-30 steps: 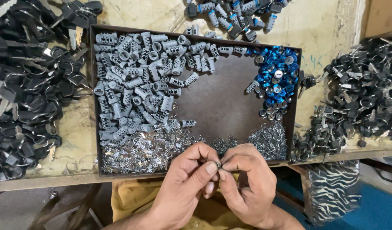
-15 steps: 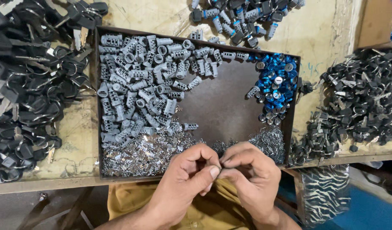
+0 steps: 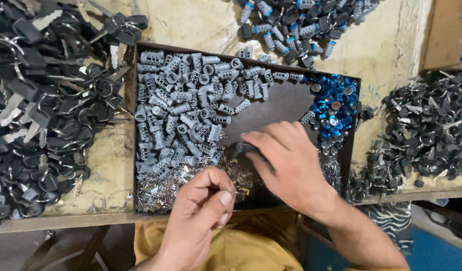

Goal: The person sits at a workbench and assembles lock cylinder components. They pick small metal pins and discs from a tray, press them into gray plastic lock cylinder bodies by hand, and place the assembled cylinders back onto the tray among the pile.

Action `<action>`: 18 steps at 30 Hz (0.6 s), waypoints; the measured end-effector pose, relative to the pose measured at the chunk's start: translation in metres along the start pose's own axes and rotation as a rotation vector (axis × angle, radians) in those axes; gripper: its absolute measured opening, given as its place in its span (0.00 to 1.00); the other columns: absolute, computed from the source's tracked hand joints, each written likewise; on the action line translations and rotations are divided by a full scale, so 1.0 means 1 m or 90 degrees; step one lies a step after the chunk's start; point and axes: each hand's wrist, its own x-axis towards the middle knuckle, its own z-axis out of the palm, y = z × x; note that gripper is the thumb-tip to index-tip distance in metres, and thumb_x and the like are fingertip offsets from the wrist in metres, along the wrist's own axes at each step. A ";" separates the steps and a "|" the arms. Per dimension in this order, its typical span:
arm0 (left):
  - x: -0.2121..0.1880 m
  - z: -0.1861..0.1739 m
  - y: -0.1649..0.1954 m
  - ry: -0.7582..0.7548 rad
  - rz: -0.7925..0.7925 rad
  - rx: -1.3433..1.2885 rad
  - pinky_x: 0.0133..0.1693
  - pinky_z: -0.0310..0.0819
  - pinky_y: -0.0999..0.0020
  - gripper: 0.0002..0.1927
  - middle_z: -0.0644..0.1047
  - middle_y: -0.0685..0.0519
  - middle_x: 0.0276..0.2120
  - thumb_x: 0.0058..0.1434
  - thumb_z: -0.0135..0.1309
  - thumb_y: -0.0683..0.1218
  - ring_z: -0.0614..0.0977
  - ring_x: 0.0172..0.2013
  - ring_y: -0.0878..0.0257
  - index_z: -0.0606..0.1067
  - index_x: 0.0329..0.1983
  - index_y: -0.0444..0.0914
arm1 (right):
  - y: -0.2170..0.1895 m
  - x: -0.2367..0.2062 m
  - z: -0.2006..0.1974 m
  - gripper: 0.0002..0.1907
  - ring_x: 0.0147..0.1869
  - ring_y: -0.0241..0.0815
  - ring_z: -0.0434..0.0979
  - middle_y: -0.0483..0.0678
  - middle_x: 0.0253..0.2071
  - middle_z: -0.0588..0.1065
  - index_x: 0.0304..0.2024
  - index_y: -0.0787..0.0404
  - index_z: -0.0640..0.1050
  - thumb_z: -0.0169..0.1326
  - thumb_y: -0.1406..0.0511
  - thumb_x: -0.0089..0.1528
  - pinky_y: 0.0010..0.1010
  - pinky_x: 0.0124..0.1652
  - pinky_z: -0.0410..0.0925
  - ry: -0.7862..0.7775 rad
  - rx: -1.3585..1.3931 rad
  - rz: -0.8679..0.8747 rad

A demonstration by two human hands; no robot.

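A dark shallow tray lies on the bench and holds a heap of grey lock cylinders, blue caps at its right end and small shiny metal bits along its near edge. My right hand reaches over the tray, fingertips pinching one grey lock cylinder beside the heap. My left hand is curled at the tray's near edge, thumb pressed to the fingers on something too small to make out.
Black-headed keys are piled left of the tray. More black key parts lie at the right. Assembled cylinders with blue ends sit behind the tray. The bench's near edge runs just under my hands.
My hands, held together at the tray's near edge, have parted. The right hand reached forward into the tray and pinched a grey cylinder; the left stayed curled near the edge.
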 end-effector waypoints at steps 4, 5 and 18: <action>0.003 0.003 -0.002 -0.012 -0.042 0.073 0.25 0.58 0.77 0.04 0.69 0.59 0.25 0.66 0.55 0.38 0.66 0.23 0.74 0.71 0.37 0.36 | -0.012 -0.039 -0.007 0.18 0.42 0.44 0.79 0.51 0.42 0.76 0.47 0.62 0.82 0.62 0.74 0.53 0.29 0.39 0.70 0.028 0.188 0.163; 0.006 0.003 -0.002 -0.021 -0.053 0.075 0.24 0.58 0.77 0.04 0.70 0.59 0.24 0.66 0.56 0.39 0.67 0.23 0.74 0.72 0.36 0.36 | -0.013 -0.048 -0.004 0.17 0.45 0.44 0.80 0.52 0.44 0.77 0.46 0.63 0.81 0.61 0.75 0.54 0.30 0.43 0.71 0.039 0.250 0.157; 0.008 0.016 -0.007 -0.040 -0.098 0.102 0.25 0.56 0.77 0.06 0.69 0.60 0.23 0.65 0.57 0.41 0.64 0.23 0.74 0.72 0.34 0.37 | -0.019 -0.084 0.011 0.15 0.43 0.41 0.83 0.54 0.43 0.80 0.43 0.66 0.79 0.62 0.79 0.54 0.25 0.40 0.74 0.160 0.424 0.198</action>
